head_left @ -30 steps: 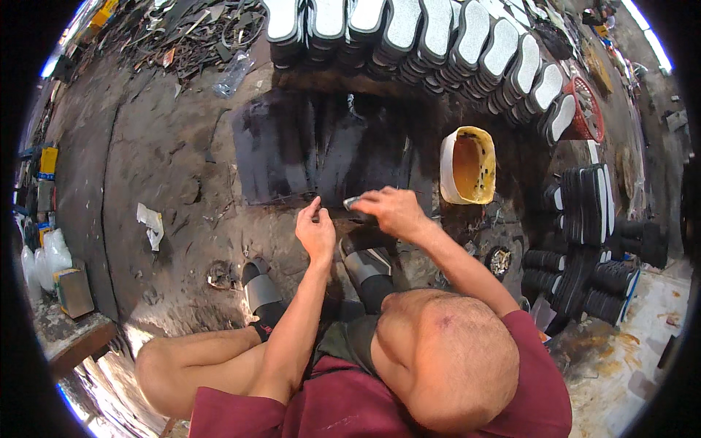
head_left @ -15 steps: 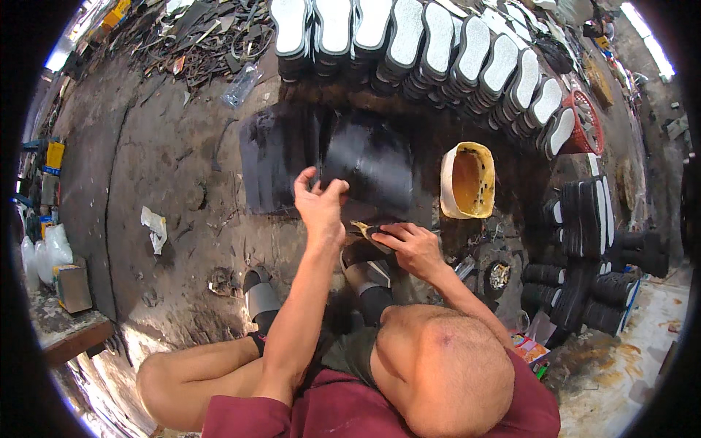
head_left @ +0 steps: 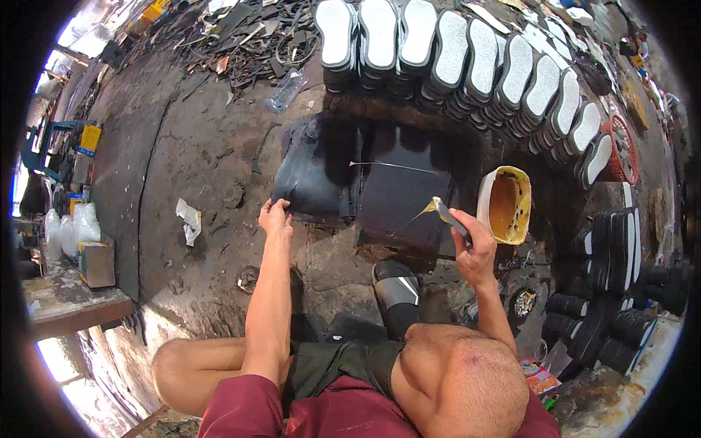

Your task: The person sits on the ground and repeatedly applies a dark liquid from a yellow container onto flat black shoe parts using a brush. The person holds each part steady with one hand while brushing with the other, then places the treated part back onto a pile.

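Between finger and thumb, my left hand [head_left: 276, 217] has the near left corner of a shiny black rubber sheet [head_left: 315, 175] lying on the ground. My right hand [head_left: 476, 247] is closed round the dark handle of a glue brush [head_left: 442, 212], whose tip is coated in yellowish glue. A thin string of glue trails from that tip toward a second black sheet [head_left: 401, 197], which lies beside the first. Across this right sheet runs a pale strand of glue [head_left: 394, 167]. Just right of the brush stands a cream tub [head_left: 485, 198] with amber glue inside.
Stacks of sole-shaped pieces with white tops [head_left: 482, 58] curve along the far side, ending near a red basket [head_left: 623, 150]. More dark stacks [head_left: 613, 248] stand at right. A clear plastic bottle [head_left: 287, 91] and rubber scraps [head_left: 241, 40] lie far left. A wooden bench [head_left: 80, 314] is left.
My left hand has moved left and down to the left sheet's corner. My right hand has moved right with the brush, now raised near the tub. The whole view has shifted.
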Demonstrator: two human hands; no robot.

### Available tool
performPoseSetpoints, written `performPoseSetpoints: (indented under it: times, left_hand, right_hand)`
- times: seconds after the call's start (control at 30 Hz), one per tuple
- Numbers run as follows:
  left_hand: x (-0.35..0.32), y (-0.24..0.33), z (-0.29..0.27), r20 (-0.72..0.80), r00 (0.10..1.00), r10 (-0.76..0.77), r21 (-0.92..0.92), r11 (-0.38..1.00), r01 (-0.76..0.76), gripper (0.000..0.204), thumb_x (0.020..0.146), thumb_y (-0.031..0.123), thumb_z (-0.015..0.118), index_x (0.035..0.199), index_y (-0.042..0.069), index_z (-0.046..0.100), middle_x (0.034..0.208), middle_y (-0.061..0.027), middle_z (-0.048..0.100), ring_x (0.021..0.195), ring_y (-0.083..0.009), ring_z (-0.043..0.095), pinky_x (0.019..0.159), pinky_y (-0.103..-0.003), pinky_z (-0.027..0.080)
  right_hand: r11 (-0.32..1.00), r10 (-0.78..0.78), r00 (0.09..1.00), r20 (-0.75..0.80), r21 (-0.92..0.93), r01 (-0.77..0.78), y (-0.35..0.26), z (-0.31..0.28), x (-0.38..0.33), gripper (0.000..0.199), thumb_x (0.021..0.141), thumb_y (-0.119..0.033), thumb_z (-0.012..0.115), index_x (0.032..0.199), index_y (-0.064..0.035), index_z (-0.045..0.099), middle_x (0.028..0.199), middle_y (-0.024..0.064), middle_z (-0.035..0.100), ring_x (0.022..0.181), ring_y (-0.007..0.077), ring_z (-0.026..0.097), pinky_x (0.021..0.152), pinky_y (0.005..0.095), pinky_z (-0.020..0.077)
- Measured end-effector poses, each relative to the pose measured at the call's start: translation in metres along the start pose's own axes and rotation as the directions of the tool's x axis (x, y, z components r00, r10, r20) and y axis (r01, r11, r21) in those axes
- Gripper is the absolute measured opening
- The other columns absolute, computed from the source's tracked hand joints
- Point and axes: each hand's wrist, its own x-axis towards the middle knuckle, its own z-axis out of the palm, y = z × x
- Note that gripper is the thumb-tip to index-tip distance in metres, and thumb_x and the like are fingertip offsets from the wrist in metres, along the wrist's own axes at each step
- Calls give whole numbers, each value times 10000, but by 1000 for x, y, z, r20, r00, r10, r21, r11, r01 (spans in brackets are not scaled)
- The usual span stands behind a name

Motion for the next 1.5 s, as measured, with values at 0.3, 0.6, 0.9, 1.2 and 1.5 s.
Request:
performPoseSetpoints:
  times: [0.3, 0.6, 0.9, 1.2, 1.5]
  left_hand:
    - [-104, -31, 7, 625, 141, 768, 420, -179, -890, 745, 788, 153, 808, 1477, 68, 538, 1412, -183, 617, 1329, -392, 547, 1124, -512, 407]
    - [-186, -136, 52, 985, -53, 162, 13, -379, -926, 548, 898, 117, 650, 1433, 10, 594, 1543, -171, 551, 1485, -336, 469, 1262, -452, 358]
    - [-182, -130, 37, 973, -165, 160, -99, -361, -927, 572, 931, 77, 575, 1494, -12, 529, 1615, -178, 464, 1548, -322, 373, 1292, -452, 292]
    - [-188, -115, 51, 976, 183, -120, 188, 30, -982, 580, 906, 86, 572, 1480, 11, 557, 1581, -152, 516, 1515, -321, 431, 1260, -456, 353]
    - [-170, -106, 71, 990, -136, 34, -121, -283, -951, 636, 886, 47, 614, 1513, 14, 514, 1607, -154, 483, 1525, -330, 412, 1269, -428, 346]
  right_hand:
    - [980, 111, 994, -8, 165, -108, 0, 10, 91, 358, 955, -64, 686, 1304, -66, 613, 1110, 187, 749, 1075, 343, 738, 933, 390, 549]
    - [874, 468, 881, 68, -182, -450, 73, 93, 105, 473, 948, -297, 660, 1355, -60, 618, 1096, 286, 740, 1067, 496, 693, 935, 564, 534]
    - [788, 457, 887, 61, -490, -372, 53, 133, 159, 410, 971, -278, 635, 1358, -149, 592, 1026, 257, 754, 977, 474, 727, 843, 573, 565]
    - [871, -216, 116, 969, 138, 470, -32, 153, 148, 433, 855, -183, 670, 1268, -300, 732, 1086, 118, 776, 1019, 331, 741, 887, 481, 573]
    - [892, 60, 866, 497, -417, 177, 58, 113, 208, 359, 928, -215, 699, 1269, -329, 706, 1024, 102, 783, 929, 365, 752, 774, 517, 601]
